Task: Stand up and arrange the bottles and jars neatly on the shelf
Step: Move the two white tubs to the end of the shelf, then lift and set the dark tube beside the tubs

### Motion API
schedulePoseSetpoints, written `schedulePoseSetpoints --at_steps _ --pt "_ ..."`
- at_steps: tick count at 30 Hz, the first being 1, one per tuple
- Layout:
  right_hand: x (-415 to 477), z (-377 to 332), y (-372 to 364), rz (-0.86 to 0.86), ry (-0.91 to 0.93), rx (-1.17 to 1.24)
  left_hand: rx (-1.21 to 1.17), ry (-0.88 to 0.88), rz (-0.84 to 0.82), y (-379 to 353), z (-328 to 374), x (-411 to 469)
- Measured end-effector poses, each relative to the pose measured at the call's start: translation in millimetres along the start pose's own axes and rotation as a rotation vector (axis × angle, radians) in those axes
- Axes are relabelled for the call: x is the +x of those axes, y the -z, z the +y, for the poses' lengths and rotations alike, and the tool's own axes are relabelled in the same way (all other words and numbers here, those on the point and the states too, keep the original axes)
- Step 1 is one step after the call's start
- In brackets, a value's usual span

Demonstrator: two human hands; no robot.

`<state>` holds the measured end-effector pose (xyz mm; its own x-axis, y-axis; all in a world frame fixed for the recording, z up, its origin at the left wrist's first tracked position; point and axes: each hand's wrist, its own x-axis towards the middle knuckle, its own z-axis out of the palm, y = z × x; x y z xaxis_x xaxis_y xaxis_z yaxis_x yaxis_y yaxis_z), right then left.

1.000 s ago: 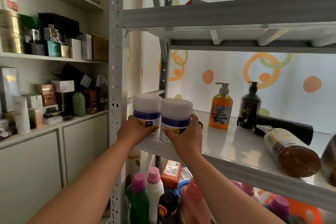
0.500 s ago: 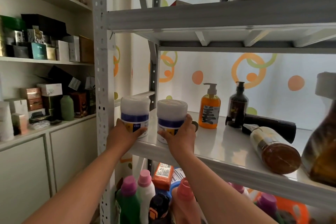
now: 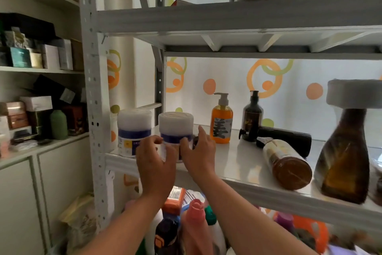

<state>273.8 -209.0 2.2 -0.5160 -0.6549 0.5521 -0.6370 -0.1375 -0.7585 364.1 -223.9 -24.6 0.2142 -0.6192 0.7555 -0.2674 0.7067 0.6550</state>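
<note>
Two white jars with blue bands stand side by side at the left end of the grey metal shelf [image 3: 237, 164]. The left jar [image 3: 134, 128] stands free. Both hands are on the right jar [image 3: 175, 126]: my left hand [image 3: 155, 163] curls its thumb and fingers over the jar's lower front, and my right hand [image 3: 199, 152] cups its right side. Further right, an orange pump bottle [image 3: 221, 127] and a dark pump bottle [image 3: 252, 117] stand upright. A black bottle [image 3: 289, 138] and a pale bottle with a brown base [image 3: 286, 160] lie on their sides. A tall amber bottle [image 3: 345, 153] stands at the far right.
The upper shelf board [image 3: 227, 16] hangs close above. The upright post [image 3: 93, 99] borders the jars on the left. Bottles with pink caps [image 3: 196, 213] crowd the level below. A cabinet shelf [image 3: 41, 147] with boxes is at the left.
My left hand has left the left jar and moved right onto the right jar. The jars now stand slightly apart. The view has shifted right, showing the amber bottle.
</note>
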Motion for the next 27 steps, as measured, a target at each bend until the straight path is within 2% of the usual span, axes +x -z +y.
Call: schedulePoseSetpoints --at_steps 3,7,9,13,17,21,27 --pt "14.7 9.8 19.4 0.076 0.012 -0.091 -0.054 -0.149 -0.203 -12.1 18.2 -3.7" --pt "32.1 21.1 26.5 -0.183 -0.064 -0.359 -0.125 -0.102 -0.277 -29.0 33.9 -9.4" --pt "40.2 26.5 20.8 -0.292 -0.080 -0.399 -0.135 -0.075 -0.282 -33.2 36.0 -11.1" --pt "47.3 35.8 6.7 -0.385 0.029 -0.454 -0.124 -0.092 -0.303 -36.5 32.4 -14.5" --pt "50.8 41.7 9.4 -0.345 0.075 -0.397 -0.126 -0.087 -0.320 -43.2 27.3 -23.0" --pt "55.3 46.5 11.0 -0.277 0.125 -0.455 -0.140 -0.023 -0.306 -51.9 27.6 -28.6" --pt "43.4 43.7 32.2 -0.142 0.048 -0.505 -0.096 -0.006 -0.317 -55.0 25.0 -29.6"
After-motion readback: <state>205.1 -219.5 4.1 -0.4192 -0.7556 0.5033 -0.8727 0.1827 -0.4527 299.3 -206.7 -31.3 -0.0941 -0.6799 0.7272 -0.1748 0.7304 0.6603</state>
